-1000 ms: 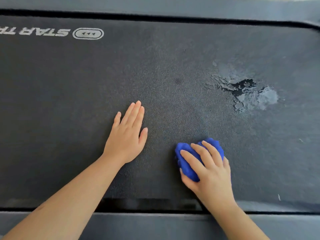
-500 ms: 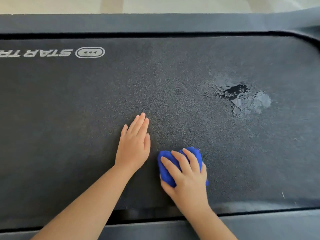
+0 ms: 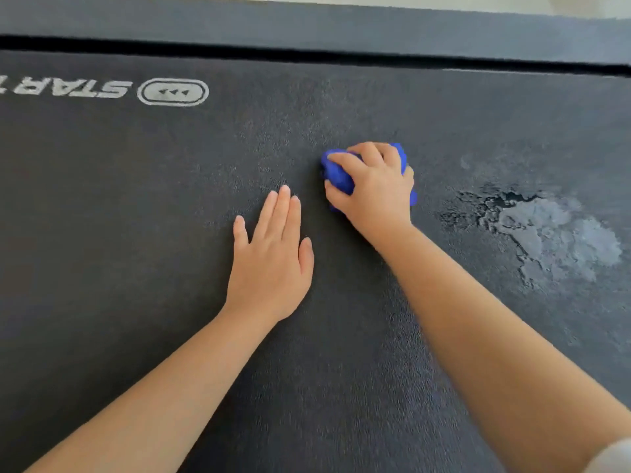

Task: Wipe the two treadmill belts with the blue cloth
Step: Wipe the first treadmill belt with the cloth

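Observation:
A dark textured treadmill belt (image 3: 119,233) fills the view. My right hand (image 3: 374,186) grips a bunched blue cloth (image 3: 336,175) and presses it on the belt near the middle, fingers curled over it. Most of the cloth is hidden under the hand. My left hand (image 3: 273,257) rests flat on the belt just left of and nearer than the cloth, fingers straight and together.
A wet, foamy patch (image 3: 546,233) lies on the belt to the right of the cloth. White lettering and an oval logo (image 3: 172,92) are printed at the far left. The dark side rail (image 3: 307,25) runs along the far edge.
My right hand has pushed the blue cloth away from the near edge toward the middle of the belt. My left hand stays flat on the belt.

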